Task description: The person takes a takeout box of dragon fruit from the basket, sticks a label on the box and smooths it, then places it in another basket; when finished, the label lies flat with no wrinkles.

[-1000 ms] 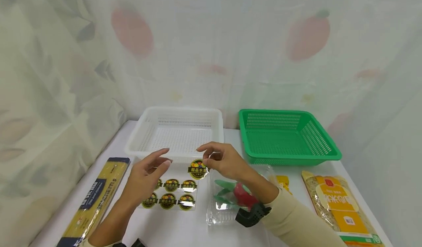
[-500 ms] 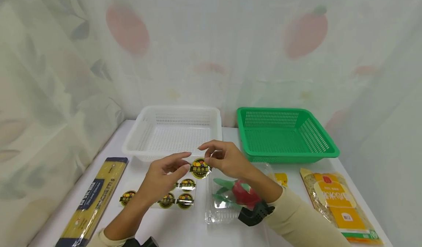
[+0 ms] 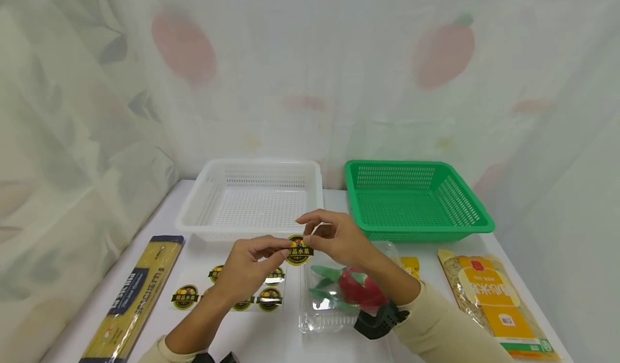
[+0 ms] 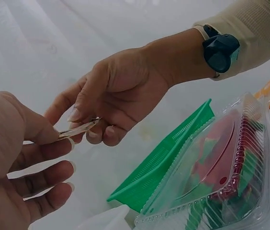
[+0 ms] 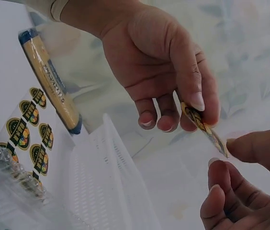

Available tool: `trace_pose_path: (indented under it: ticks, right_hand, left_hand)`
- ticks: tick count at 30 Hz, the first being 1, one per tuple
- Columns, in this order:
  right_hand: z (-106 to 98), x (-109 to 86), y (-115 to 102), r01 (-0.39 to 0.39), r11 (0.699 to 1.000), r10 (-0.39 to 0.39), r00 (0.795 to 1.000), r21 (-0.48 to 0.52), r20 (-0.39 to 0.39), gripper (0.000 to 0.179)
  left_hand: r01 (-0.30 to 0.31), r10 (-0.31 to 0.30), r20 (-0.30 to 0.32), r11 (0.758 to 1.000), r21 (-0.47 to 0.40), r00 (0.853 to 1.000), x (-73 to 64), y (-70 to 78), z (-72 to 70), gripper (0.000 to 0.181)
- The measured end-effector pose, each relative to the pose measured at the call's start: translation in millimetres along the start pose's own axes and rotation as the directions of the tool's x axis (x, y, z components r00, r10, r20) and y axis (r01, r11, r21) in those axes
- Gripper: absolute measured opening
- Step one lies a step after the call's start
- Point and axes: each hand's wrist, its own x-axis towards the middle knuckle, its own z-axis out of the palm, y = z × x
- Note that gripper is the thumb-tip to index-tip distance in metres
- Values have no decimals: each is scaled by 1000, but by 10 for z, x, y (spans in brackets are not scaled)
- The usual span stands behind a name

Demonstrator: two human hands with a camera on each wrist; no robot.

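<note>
My left hand [image 3: 247,269] and my right hand [image 3: 341,240] meet above the table, one at each side of a round black-and-gold fruit sticker [image 3: 299,252]. The left thumb and forefinger pinch its left edge; the right thumb and forefinger pinch the opposite edge. Both wrist views show the sticker [image 5: 197,120] almost edge-on between the fingertips. Below the left hand lies a clear sheet of several such stickers [image 3: 269,299], partly hidden by the forearm. Under the right forearm sits a clear plastic clamshell box [image 3: 315,320] with a red-and-green dragon fruit [image 3: 359,288] inside.
A white basket [image 3: 186,224] and a green basket [image 3: 421,228] stand at the back. A spaghetti pack [image 3: 131,298] lies along the left, a yellow-labelled bag of noodles [image 3: 494,304] on the right. A small yellow packet [image 3: 410,266] shows behind the box.
My left hand has moved right, from apart to pinching the sticker's left edge. The right hand stays nearly in place, still holding the sticker. More of the sticker sheet's left side shows.
</note>
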Motion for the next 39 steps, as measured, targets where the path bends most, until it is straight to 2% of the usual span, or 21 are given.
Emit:
trace_pose_path:
  ticks: [3, 6, 10, 16, 22, 31, 39]
  right_hand:
    - [-8, -54, 3, -10, 1000, 10, 1000, -22, -12, 30]
    - [-17, -111, 17, 22, 1000, -22, 1000, -21, 6, 27]
    - [-25, -164, 35, 74, 996, -76, 997, 46, 36, 25]
    - [-33, -212, 36, 59, 996, -61, 998, 66, 35, 25]
    - [-44, -271, 57, 76, 996, -76, 997, 55, -4, 23]
    - [-85, -335, 107, 97, 995, -95, 993, 35, -64, 23]
    - [-118, -417, 128, 76, 997, -75, 992, 6, -103, 21]
  left_hand:
    - [-1, 1, -23, 1000, -30, 1000, 6, -6, 20, 15]
    - [3, -5, -32, 998, -59, 999, 13, -6, 33, 15]
    - [-13, 10, -30, 997, -83, 999, 38, -11, 59, 17]
    - [-30, 27, -31, 995, -91, 999, 61, -7, 116, 18]
    - [-3, -1, -33, 995, -103, 999, 64, 2, 161, 18]
    - [-10, 6, -35, 993, -120, 999, 113, -10, 248, 19]
    - [14, -18, -28, 990, -144, 999, 125, -13, 332, 19]
